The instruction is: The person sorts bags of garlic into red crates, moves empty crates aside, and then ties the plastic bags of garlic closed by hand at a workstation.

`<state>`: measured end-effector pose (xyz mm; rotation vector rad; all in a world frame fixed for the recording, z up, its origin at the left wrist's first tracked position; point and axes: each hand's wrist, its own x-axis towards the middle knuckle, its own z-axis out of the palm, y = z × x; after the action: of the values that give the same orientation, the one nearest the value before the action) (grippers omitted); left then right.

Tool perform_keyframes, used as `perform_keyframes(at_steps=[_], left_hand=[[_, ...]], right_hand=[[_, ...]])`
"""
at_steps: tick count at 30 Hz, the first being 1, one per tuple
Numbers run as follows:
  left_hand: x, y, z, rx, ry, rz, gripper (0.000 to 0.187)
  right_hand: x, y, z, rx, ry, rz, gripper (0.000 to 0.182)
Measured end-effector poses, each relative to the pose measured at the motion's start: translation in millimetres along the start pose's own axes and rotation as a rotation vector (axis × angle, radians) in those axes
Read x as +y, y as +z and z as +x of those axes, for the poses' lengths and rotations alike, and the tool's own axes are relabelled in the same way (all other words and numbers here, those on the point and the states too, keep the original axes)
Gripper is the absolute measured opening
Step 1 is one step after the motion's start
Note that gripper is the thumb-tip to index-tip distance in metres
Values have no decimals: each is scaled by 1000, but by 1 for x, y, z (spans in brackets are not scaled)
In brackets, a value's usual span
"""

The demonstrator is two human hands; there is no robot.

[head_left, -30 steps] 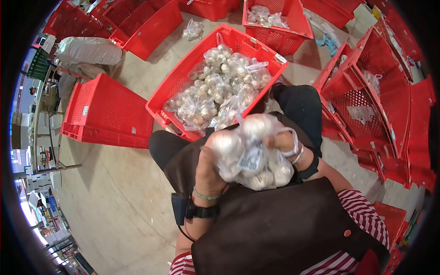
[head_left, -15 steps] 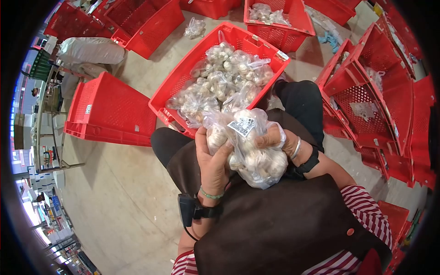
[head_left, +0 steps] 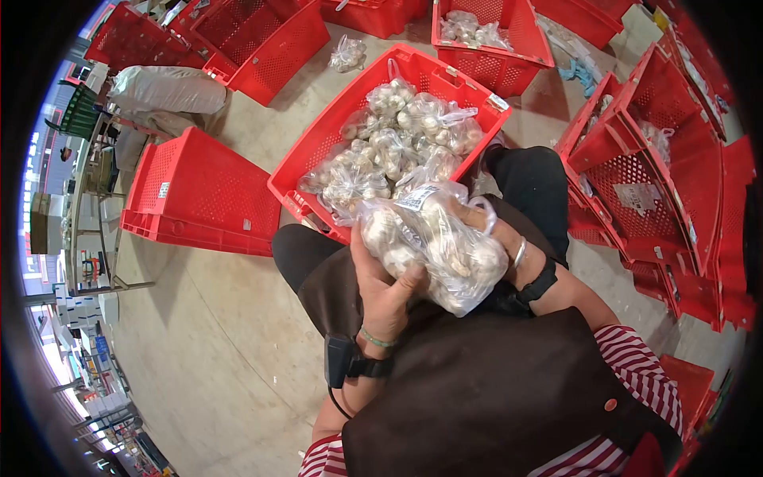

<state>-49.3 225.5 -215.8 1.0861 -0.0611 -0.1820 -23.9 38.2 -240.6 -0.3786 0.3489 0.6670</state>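
Both hands hold a clear plastic bag of garlic (head_left: 445,250) above my lap. White bulbs show through the film, and a white printed label (head_left: 416,197) lies on the bag's upper side. My left hand (head_left: 385,290) grips the near left side, thumb pressed on the bulbs. My right hand (head_left: 505,242) is wrapped round the right side, its fingertips partly hidden behind the bag. Just beyond, a red crate (head_left: 298,155) holds several more garlic bags (head_left: 389,151).
Stacked red crates (head_left: 203,195) stand at the left, and more tilted red crates (head_left: 652,175) at the right. A small garlic bag (head_left: 347,54) lies on the floor (head_left: 214,334) behind the crate. A white sack (head_left: 167,89) rests at the far left, near shelving (head_left: 95,215).
The garlic bag has been turned in my hands, so its label now sits higher and is seen at a slant. My right thumb has moved off the front of the bag. The whole view has shifted slightly.
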Motion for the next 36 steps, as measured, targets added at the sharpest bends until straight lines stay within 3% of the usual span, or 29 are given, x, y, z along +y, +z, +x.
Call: perform_keyframes(at_steps=[1, 4, 7, 8, 10, 12, 15, 17, 18, 19, 21, 22, 23, 30, 32, 35, 36], left_hand=[[2, -1, 3, 58, 15, 21, 102], [20, 5, 8, 75, 58, 94, 95], [23, 7, 8, 99, 30, 130, 90], [24, 10, 8, 123, -7, -2, 90], [28, 16, 7, 134, -58, -213, 90], [21, 5, 4, 29, -12, -139, 93], [11, -3, -2, -110, 76, 37, 96], [7, -13, -5, -101, -88, 95, 86], [6, -17, -4, -48, -115, 127, 58], [2, -22, -3, -46, -113, 129, 58], [-3, -27, 1, 20, -131, -125, 37], [-3, -27, 4, 38, -142, -186, 26], [-1, -27, 7, 37, -141, -186, 26], [6, -14, 15, 122, -365, -457, 33], [-4, -24, 15, -26, -343, -344, 42], [-4, -6, 22, -83, -331, -176, 51], [0, -1, 26, -153, -294, -35, 62]], right_hand=[[0, 1, -2, -1, 0, 1, 60], [-1, 4, -10, -218, -136, -335, 101], [3, 17, -10, -118, -158, -484, 102], [3, 25, -11, -41, -108, -425, 90], [1, 24, -6, -42, -93, -344, 84], [-2, 22, -2, 35, -32, -253, 63], [-1, 7, 7, 26, -2, -126, 57], [-1, 6, 6, 35, -36, -161, 50], [-2, 9, 3, -28, -46, -98, 50], [-4, 13, -1, -91, -56, -34, 50], [-10, 18, -12, -51, 32, -51, 51], [-11, 16, -15, -168, 61, 20, 52], [-11, 17, -18, -285, 91, 90, 52], [-5, 8, -22, -137, 0, -124, 43], [-3, 5, -22, -90, -24, -133, 42], [-6, -2, -25, 32, -122, -338, 39], [-12, -11, -26, 82, -232, -148, 39]])
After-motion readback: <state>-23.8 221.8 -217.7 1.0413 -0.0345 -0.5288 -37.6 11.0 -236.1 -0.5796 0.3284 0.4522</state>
